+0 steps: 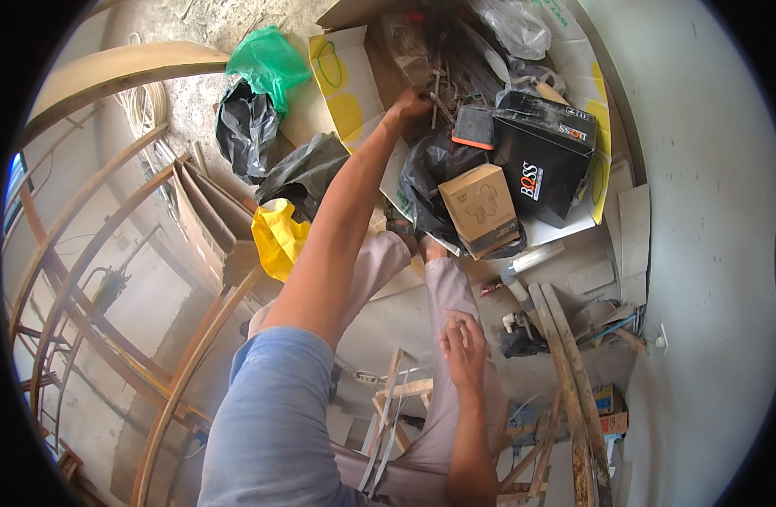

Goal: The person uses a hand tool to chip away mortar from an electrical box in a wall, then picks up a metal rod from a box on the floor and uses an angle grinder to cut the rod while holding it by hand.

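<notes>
Nearest the wearer, the right hand (464,338) hung over the trouser leg (449,291), its fingers loosely bent, a little apart, seemingly empty. Farther off, nearer the wearer than the left hand (411,103) and to its right, a small brown box (479,203) lay tilted in the open carton (341,80), beside crumpled black plastic (422,177); a larger black box (544,152) stood well to the grip's right. The left hand reached inside to the metal pieces (439,100), just right of its fingers; whether it was clamped on one, I could not tell. The step in hand looked like picking through the carton, and the next move seemed to call for a firm pinch and careful lift. The pieces looked thin, dull and greyish, crossing one another in a dusty, shadowed heap.
</notes>
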The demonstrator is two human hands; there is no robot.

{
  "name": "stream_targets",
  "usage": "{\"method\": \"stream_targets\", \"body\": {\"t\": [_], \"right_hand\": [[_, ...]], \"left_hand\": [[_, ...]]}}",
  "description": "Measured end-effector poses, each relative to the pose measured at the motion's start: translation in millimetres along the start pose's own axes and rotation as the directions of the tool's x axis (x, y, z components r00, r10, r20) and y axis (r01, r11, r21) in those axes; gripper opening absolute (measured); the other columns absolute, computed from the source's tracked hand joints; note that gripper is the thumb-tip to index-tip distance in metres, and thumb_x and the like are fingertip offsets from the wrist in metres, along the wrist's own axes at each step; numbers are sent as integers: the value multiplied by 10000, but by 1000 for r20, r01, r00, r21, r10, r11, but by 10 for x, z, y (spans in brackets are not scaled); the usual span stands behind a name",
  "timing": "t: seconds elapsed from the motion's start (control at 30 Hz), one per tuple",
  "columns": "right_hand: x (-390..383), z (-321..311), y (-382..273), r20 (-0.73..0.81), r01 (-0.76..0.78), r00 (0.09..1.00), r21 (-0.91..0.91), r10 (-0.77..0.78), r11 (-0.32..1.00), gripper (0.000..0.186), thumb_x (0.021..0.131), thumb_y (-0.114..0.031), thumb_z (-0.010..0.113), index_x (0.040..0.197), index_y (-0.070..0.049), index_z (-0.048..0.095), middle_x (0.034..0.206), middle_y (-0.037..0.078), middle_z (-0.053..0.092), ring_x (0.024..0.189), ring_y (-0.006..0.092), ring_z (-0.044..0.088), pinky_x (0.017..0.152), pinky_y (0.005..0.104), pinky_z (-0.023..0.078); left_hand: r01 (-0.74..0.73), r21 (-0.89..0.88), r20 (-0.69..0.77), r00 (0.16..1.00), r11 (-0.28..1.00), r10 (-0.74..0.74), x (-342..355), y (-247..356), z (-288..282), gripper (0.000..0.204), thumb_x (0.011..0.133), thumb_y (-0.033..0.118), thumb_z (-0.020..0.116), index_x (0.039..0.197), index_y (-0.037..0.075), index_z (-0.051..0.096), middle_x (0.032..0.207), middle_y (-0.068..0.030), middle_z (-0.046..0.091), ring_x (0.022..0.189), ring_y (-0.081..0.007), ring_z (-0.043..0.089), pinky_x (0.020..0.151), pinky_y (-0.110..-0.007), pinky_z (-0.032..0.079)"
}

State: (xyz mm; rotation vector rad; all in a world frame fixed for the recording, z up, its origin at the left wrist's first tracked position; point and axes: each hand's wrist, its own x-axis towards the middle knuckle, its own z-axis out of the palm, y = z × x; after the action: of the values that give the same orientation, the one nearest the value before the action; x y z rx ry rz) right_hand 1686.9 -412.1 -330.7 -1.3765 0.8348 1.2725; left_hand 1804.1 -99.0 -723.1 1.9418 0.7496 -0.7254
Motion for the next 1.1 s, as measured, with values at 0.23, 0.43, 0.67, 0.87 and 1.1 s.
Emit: {"method": "stream_targets", "body": {"t": [0.23, 0.43, 0.67, 0.87, 1.1], "right_hand": [[-8, -1, 41, 17, 1, 1000, -24, 0, 1000, 218, 973, -206, 542, 1090, -27, 580, 721, -4, 545, 640, 51, 460, 578, 195, 377], [-31, 37, 29, 56, 37, 998, -63, -34, 997, 220, 973, -202, 534, 1090, -21, 579, 721, 2, 548, 631, 56, 466, 577, 203, 389], [-17, 42, 264, -19, 74, 997, -77, -76, 994, 192, 969, -195, 523, 1052, -40, 600, 699, 7, 557, 599, 69, 489, 541, 218, 396], [-347, 242, 583, -70, 237, 967, -120, -246, 964, 179, 968, -203, 529, 1030, -54, 606, 694, 1, 559, 596, 75, 506, 520, 229, 404], [-2144, 655, -1227, 45, 511, 848, 191, -528, 838, 343, 1001, -343, 477, 1113, -42, 597, 719, -8, 541, 574, 54, 476, 496, 188, 373]], "left_hand": [[8, -116, -292, 955, 993, -42, -86, -29, 102, 366, 766, 196, 624, 1070, -6, 643, 999, -199, 682, 948, -293, 658, 801, -376, 510], [148, -51, -234, 960, 988, -155, -416, -244, -240, 380, 779, 243, 678, 1050, -20, 646, 1006, -210, 676, 968, -339, 655, 796, -381, 524], [396, -697, 344, 916, 598, -206, -2169, 578, -846, 332, 909, 154, 639, 1175, -25, 553, 998, -139, 670, 867, -173, 659, 792, -271, 547], [385, -759, 497, 863, 524, 86, -3896, 1804, -1670, 262, 958, 125, 559, 1196, 16, 585, 1087, -95, 656, 1012, -161, 632, 919, -303, 520], [308, -736, 592, 723, 602, 355, -5498, 3284, -2559, 354, 991, 181, 503, 1313, 36, 509, 1053, -71, 673, 958, -138, 656, 869, -271, 522]]}}
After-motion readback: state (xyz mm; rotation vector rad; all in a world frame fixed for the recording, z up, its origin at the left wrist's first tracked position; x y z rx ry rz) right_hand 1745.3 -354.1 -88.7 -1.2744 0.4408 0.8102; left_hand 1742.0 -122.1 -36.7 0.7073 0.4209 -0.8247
